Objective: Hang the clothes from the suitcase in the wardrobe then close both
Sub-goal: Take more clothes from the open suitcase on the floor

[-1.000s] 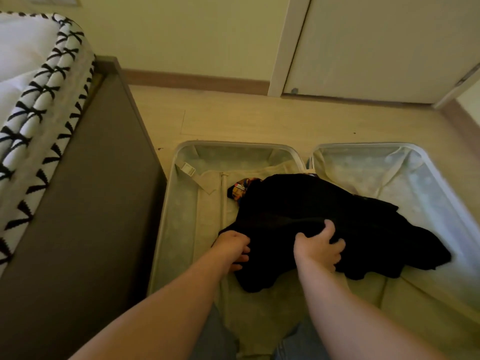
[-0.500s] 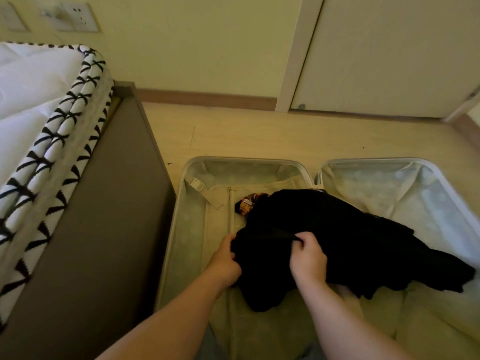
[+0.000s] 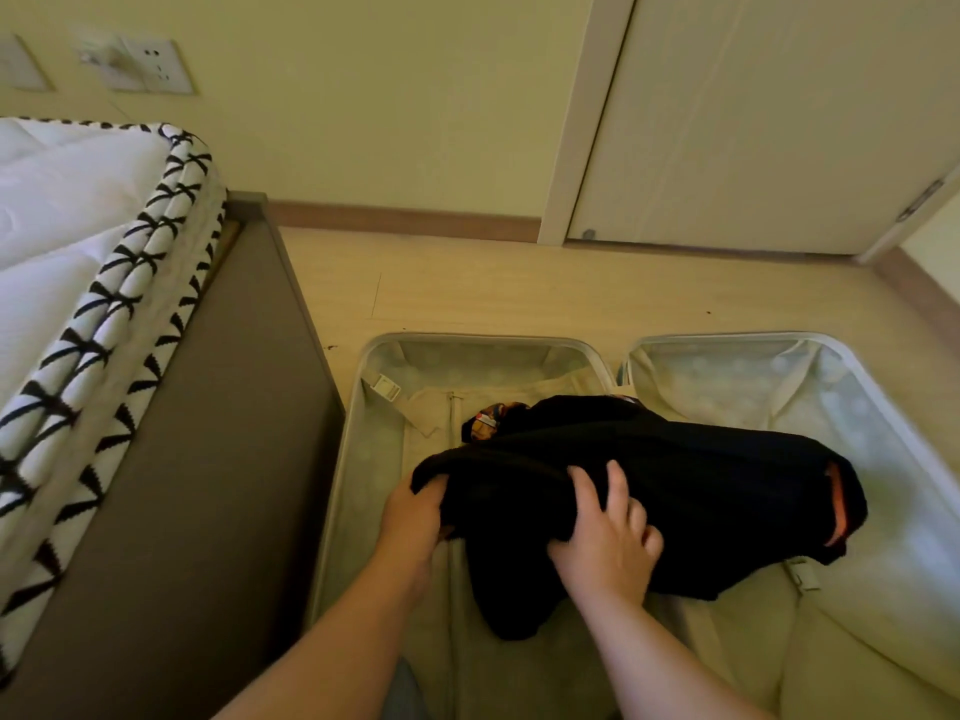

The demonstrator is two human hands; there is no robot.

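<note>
A pale suitcase point(image 3: 363, 439) lies open on the floor, both halves lined in light fabric. A black garment point(image 3: 675, 480) is bunched above its middle, lifted off the lining, with an orange strip showing at its right end. My left hand point(image 3: 413, 517) grips the garment's left edge from below. My right hand point(image 3: 605, 537) holds the front fold, thumb under the cloth and fingers spread on top. A colourful patterned item point(image 3: 491, 415) peeks out behind the black cloth in the left half.
A bed with a white quilt point(image 3: 62, 241) and brown frame point(image 3: 208, 459) stands close on the left. A closed pale door point(image 3: 753, 122) is in the far wall. Wall sockets point(image 3: 145, 65) sit at the upper left. Bare floor point(image 3: 519, 283) lies beyond the suitcase.
Both hands have raised the black garment off the suitcase lining and gathered it, drawing its right end in. The view has tilted up.
</note>
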